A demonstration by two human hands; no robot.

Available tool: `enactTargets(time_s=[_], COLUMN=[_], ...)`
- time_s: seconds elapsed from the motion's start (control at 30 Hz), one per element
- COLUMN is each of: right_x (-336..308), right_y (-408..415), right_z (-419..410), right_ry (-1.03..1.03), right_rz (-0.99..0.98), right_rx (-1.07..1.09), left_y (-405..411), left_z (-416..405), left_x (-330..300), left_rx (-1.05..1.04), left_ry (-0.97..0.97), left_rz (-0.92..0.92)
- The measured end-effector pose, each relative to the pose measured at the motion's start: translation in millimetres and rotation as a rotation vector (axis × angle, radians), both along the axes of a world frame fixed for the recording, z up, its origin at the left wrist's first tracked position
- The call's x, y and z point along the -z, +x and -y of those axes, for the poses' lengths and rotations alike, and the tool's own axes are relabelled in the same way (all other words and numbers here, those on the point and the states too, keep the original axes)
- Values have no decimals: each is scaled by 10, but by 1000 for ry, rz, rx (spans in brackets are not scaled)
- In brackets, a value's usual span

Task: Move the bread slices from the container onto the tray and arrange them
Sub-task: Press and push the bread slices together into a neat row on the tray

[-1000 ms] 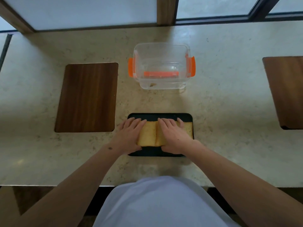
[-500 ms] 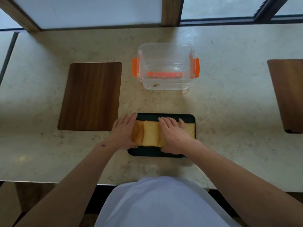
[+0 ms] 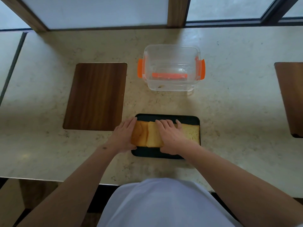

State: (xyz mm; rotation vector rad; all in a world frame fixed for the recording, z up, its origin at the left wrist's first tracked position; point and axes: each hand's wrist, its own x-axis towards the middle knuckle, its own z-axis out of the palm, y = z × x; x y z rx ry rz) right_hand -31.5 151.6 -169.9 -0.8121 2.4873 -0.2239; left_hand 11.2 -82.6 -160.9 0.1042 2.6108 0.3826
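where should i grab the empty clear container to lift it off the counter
Judging by its shape, take the clear container by its two short ends, at the orange latches, coming down from above with a hand on each side. It stands upright and open, both ends are free, and the smooth long walls offer less hold.

The right hand point(image 3: 170, 136) hides the middle of the bread slices point(image 3: 147, 136).
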Motion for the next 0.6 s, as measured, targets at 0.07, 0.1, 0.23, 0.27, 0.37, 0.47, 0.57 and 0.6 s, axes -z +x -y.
enactTargets(time_s=[0.07, 0.1, 0.23, 0.27, 0.37, 0.47, 0.57, 0.6], right_x=[-1, 4, 38, 49, 13, -73, -188, -218], right_y=[1, 2, -2, -3, 23, 60, 92, 92], right_z=[-9, -8, 7, 2, -43, -120, -189, -211], right_ry=[-2, -4, -7, -11, -54, -97, -29, -4], right_rz=[0, -3, -4, 0, 0, -47, -52, -51], right_rx=[7, 8, 11, 10, 63, 197, 302, 317], left_y=[7, 18, 46, 43, 39, 9, -105, -159], left_z=[-4, -10, -11, -4, -26, -148, -387, -497], left_x=[1, 7, 36, 41, -22, -144, -388, -498], left_rx=[8, 11, 4, 4, -46, -178, -188, -175], left_ry=[5, 12, 25, 29, 63, 143, 214, 244], left_rz=[-5, -10, -26, -25, -7, -132, -242, -265])
